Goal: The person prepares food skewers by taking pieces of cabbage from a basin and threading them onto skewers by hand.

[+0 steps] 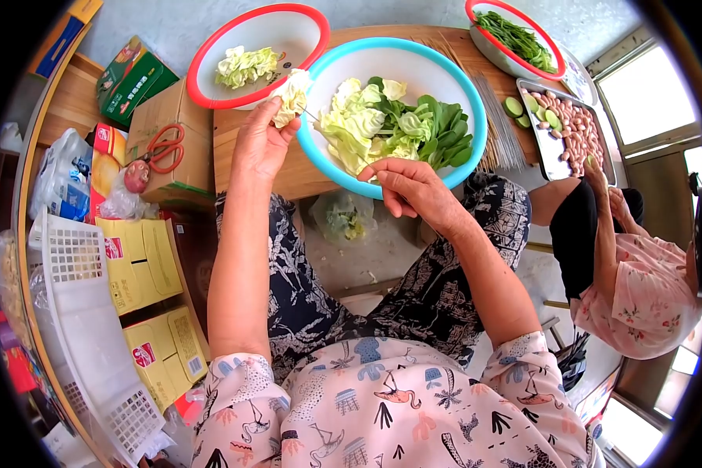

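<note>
My left hand [264,140] pinches a folded bunch of pale cabbage leaf [292,97] between the red-rimmed and blue-rimmed basins. From the leaf a thin skewer [312,116] points down toward my right hand. Over the near rim of the blue-rimmed basin [476,86], my right hand [413,191] has thumb and forefinger closed together; what they hold is too small to make out. That basin contains loose cabbage leaves [351,125] on the left and dark green leafy vegetables [448,132] on the right. Bunched cabbage [246,68] lies in the red-rimmed basin [199,74].
Bundled skewers [495,117] lie on the wooden table [288,175] beside a tray [550,148] of small pinkish pieces and green slices. Green stalks [515,39] fill another basin. At right sits another person [639,288]. Scissors [165,148] rest on a cardboard box [160,117].
</note>
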A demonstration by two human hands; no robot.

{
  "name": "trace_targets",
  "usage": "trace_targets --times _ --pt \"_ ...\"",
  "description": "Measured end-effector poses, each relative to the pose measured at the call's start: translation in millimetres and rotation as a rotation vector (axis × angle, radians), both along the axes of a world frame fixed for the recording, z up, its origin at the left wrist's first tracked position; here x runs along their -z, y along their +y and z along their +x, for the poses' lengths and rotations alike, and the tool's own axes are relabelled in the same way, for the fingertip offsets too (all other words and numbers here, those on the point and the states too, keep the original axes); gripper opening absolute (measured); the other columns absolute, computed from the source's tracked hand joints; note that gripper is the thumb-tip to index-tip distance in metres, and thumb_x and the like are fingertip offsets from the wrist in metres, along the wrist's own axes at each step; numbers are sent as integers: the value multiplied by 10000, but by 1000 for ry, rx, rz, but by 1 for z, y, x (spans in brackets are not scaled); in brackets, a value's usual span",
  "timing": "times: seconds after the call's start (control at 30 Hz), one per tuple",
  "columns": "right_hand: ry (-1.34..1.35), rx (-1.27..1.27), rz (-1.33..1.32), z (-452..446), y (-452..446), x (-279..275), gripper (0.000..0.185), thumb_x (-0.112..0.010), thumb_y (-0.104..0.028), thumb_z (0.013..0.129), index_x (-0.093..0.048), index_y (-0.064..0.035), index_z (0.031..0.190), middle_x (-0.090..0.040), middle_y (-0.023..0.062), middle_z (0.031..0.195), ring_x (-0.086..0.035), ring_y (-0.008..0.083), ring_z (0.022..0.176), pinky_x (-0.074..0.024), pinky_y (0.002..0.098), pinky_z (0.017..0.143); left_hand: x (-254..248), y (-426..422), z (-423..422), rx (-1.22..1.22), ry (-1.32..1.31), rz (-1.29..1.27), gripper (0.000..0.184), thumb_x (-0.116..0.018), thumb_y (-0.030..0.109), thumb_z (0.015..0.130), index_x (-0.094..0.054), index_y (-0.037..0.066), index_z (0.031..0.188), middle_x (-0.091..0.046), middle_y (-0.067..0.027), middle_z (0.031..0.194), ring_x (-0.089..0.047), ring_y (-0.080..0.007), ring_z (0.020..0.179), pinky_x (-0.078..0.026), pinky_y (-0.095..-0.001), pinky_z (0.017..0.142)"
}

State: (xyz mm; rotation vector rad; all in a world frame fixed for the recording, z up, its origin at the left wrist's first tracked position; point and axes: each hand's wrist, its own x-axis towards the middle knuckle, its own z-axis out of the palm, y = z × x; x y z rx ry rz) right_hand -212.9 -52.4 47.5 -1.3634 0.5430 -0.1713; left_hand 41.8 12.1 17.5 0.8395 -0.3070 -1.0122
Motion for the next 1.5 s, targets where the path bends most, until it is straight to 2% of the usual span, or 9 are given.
trace_targets --times 0.1,0.33,0.9,1.07,1.17,1.3,1.43,1.5 --pt "-1 0 6 0 0 2 258 -417 -169 953 -609 -25 1048 -455 -26 520 -328 24 424 -250 177 403 2 -2 2 14 -5 16 210 -595 119 859 -593 48 1057 -634 -71 1008 -622 -155 847 -551 -269 643" --pt "-7 -3 2 2 1 2 257 -418 -168 953 -609 -26 1051 -456 -24 522 -328 23 424 -244 174 401 2 -3 1 22 -13 39 192 -593 122 861 -597 54 1041 -635 -62 986 -620 -147 838 -550 -273 649" --pt "-1 31 111 7 7 2 260 -397 -159 956 -593 -13 1046 -460 -12 516 -309 29 404 -228 182 388 -8 0 -13 -87 -291 127 220 -636 124 832 -615 54 1039 -639 -36 974 -618 -118 841 -535 -270 631" --pt "-21 45 126 9 7 3 258 -390 -153 956 -587 -9 1041 -461 -9 515 -299 33 396 -224 183 384 -6 -2 -19 -123 -284 112 226 -640 122 831 -610 56 1045 -636 -34 974 -615 -121 844 -524 -285 664" --pt "-27 36 138 9 8 3 256 -398 -174 959 -605 -44 1034 -487 -3 525 -324 36 409 -244 183 398 -5 -3 -22 -162 -232 97 212 -637 117 833 -605 60 1035 -633 -33 974 -610 -125 857 -517 -304 693" --pt "-28 40 141 9 10 2 263 -374 -149 960 -582 -12 1046 -468 -8 515 -299 33 392 -222 181 382 -6 -3 -27 -204 -179 68 180 -630 109 837 -601 65 1009 -629 -32 977 -602 -128 893 -507 -318 716" --pt "-40 45 148 9 13 3 264 -375 -154 959 -582 -15 1045 -469 -6 511 -300 34 387 -223 180 377 -1 -3 -27 -210 -171 44 180 -632 108 836 -602 61 1007 -628 -30 976 -600 -128 884 -506 -320 718" --pt "-35 43 154 9 13 4 264 -377 -157 958 -581 -15 1046 -470 -4 509 -300 35 384 -225 180 374 1 -5 -28 -251 -184 60 179 -631 90 833 -603 44 1004 -629 -33 958 -602 -117 839 -505 -292 706"
